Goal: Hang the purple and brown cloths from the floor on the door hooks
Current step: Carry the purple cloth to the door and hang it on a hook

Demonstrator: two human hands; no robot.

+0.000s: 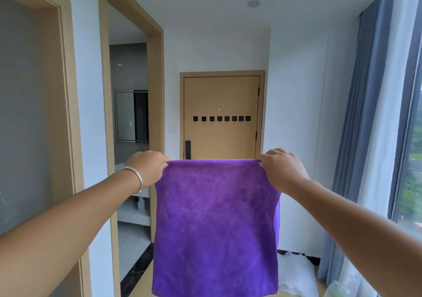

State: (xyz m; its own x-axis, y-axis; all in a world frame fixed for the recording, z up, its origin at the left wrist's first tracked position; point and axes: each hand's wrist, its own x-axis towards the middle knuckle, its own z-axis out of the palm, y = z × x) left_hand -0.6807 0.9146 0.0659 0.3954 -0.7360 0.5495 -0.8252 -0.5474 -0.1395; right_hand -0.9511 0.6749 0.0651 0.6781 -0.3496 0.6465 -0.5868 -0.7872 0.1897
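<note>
Behind purple cloth, door bottom hidden.

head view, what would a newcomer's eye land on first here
The purple cloth fills the lower middle, hanging flat from its top corners, pinched by the left hand and right hand. Behind it, at the end of the hall, a tan door carries a row of small black hooks, all bare. Blue curtains line the window on the right.

Floor, lower right of frame: crumpled white plastic sheet lying beside the curtain foot.
</note>
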